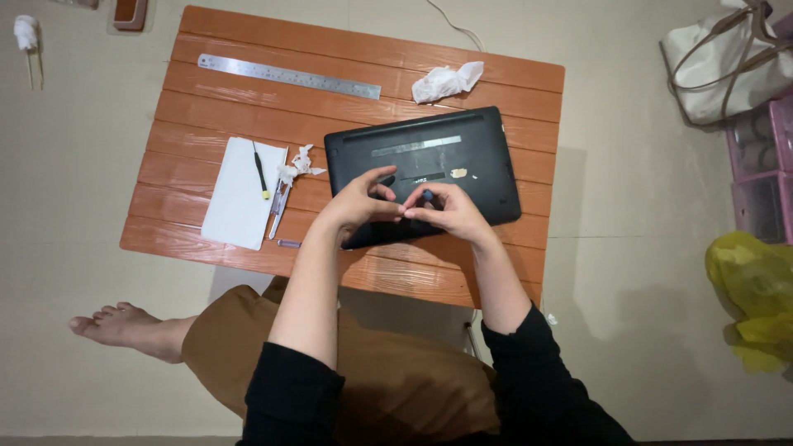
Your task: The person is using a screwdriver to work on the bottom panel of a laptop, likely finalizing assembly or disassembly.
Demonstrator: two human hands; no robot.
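Both hands are meeting over the near half of a black laptop (429, 161) lying underside up on the low orange table (363, 66). The right hand (450, 213) is pinching a small dark tool, blue tip upward, while the left hand (357, 201) is curling its fingers (382, 175) beside it, fingertips touching the right's.

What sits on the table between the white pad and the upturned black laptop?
In the head view, a crumpled tissue and a pen-like tool lie between the white pad and the laptop.
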